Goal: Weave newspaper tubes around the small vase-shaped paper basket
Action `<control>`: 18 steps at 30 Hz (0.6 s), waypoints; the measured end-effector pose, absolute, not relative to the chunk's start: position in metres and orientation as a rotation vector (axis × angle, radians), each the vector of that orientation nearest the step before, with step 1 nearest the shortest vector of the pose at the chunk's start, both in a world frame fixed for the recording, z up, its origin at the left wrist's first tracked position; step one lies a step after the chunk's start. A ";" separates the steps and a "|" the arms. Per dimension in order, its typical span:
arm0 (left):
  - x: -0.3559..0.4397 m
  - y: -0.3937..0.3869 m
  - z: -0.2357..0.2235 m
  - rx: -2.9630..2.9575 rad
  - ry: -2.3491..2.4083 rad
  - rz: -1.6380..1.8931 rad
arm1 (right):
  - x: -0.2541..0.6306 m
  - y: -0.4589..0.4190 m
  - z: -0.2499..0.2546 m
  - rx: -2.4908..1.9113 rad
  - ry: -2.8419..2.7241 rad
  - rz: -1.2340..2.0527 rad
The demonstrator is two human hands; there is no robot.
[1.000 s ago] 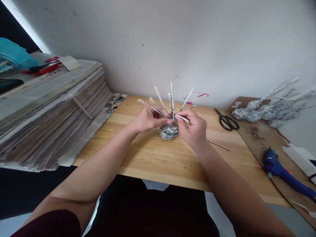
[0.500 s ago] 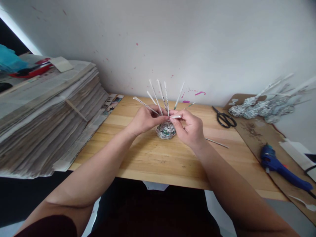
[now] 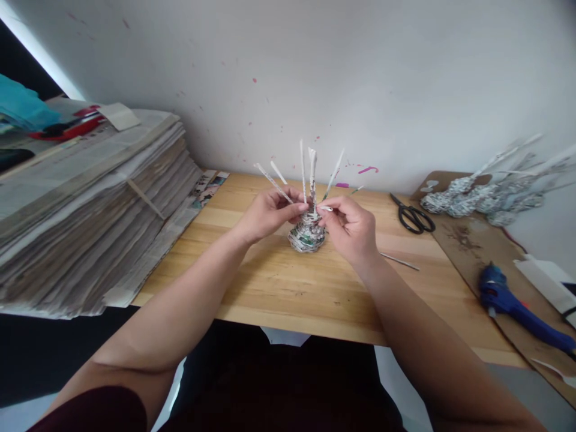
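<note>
Rods (image 3: pixel 303 171) shifted above wooden tabletop (image 3: pixel 279 288) by spattered wall (image 3: pixel 382 90).

Woven piece (image 3: pixel 306 236) — partly hidden

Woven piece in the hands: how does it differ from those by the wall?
The woven piece stands upright between the left hand and right hand, its sticks fanning upward; the woven pieces by the wall lean over, sticks slanting rightward. The woven piece is handled; those by the wall are untouched. Both have pale bodies and long sticks.
</note>
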State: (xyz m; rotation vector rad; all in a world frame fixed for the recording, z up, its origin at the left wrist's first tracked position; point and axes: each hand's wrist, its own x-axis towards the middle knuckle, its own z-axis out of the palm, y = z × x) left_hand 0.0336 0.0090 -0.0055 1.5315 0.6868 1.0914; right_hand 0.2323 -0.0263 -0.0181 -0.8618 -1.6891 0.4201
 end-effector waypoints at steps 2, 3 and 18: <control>0.029 0.011 -0.004 1.476 0.648 1.048 | 0.232 -0.026 -0.019 -0.866 -1.667 0.454; 0.027 0.012 -0.004 1.459 0.634 1.026 | 0.232 -0.026 -0.020 -0.866 -1.658 0.463; 0.030 0.019 -0.016 1.384 0.618 1.106 | 0.229 -0.026 -0.020 -0.848 -1.624 0.521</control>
